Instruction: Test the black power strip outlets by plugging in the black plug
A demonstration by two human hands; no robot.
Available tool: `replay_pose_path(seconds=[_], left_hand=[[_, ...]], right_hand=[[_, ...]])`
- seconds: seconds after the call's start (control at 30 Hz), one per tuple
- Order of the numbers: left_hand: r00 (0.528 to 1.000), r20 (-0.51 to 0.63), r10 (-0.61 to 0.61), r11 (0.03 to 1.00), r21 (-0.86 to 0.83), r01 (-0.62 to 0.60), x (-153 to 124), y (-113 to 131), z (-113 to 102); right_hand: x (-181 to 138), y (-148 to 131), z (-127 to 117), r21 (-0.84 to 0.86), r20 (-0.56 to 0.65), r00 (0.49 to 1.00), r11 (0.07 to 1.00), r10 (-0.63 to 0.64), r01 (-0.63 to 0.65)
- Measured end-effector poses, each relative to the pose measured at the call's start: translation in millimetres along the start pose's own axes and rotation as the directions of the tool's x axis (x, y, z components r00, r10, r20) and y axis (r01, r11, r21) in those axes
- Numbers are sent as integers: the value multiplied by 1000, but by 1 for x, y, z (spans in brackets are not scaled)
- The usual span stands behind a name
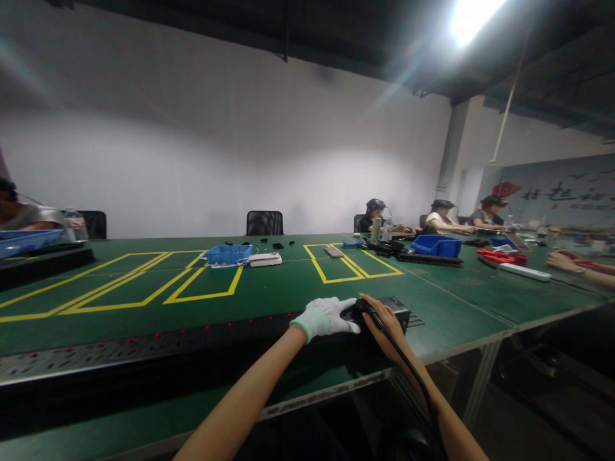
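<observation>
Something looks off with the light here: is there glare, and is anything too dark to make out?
In the head view, glare streaks out from the ceiling lamp; the wall is brightly washed lower down, dimmer above; the perforated black rail's near side sinks into darkness; the dark object at the left hand and right hand shows little detail.

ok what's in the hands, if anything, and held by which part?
Right hand appears to hold a black corded device near its cable; exact grip partly hidden. Gloved left hand is close beside it, contact unclear.
</observation>
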State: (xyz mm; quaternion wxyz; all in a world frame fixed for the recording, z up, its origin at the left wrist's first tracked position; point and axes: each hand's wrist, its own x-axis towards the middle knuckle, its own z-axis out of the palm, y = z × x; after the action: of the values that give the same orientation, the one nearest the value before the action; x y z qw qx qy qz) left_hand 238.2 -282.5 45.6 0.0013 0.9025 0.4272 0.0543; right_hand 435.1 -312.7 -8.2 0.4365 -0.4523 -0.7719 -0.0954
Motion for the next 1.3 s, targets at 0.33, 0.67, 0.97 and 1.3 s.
replay_pose_path(seconds=[0.33, 0.67, 0.97, 1.3], left_hand=[[1000, 10, -8, 1000, -10, 8, -1, 1, -2], [1000, 11, -9, 1000, -15, 9, -2, 3, -3], [1000, 8, -6, 1000, -10, 7, -2, 3, -4], [1000, 10, -10, 1000, -7, 10, -2, 3, -3]], right_hand=[[0, 1, -1, 7, 8, 1000, 1000, -5, 5], [0, 1, 1, 4, 0, 1000, 1000, -1, 1], [1, -1, -1, 4, -1, 1000, 1000, -9, 9], [1, -2, -1, -3, -9, 1000, 1000, -4, 4]])
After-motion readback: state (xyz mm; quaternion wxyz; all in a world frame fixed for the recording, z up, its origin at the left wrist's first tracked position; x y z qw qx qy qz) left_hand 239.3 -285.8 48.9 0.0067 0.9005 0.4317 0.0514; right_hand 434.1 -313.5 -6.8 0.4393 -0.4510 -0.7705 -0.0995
